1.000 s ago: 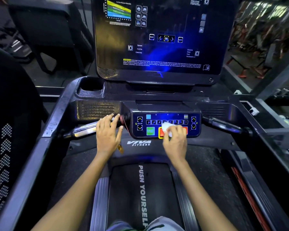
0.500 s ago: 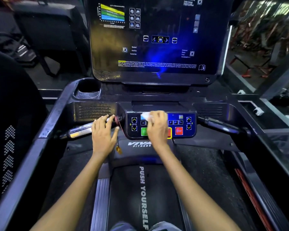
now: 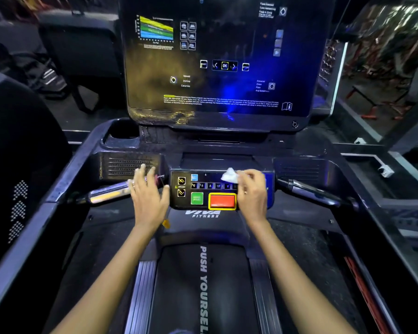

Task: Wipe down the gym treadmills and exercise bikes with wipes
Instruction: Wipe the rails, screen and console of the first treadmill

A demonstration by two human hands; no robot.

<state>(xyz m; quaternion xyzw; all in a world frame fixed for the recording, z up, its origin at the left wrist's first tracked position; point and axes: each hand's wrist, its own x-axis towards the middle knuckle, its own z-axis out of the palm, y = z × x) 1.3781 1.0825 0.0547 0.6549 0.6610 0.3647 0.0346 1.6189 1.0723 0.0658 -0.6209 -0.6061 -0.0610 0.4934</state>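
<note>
Wipe (image 3: 229, 175) pinched in my right hand (image 3: 252, 191) on the treadmill keypad (image 3: 203, 189); my left hand (image 3: 149, 196) lies flat, released, on the left handlebar (image 3: 106, 195).

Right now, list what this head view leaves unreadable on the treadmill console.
- Right side of the button panel: covered by the right hand and the white wipe it holds.
- Inner end of the left handlebar: hidden under the left hand.
- Warning text on the screen: too small and blurred.
- Belt lettering: cut off by the bottom edge.
</note>
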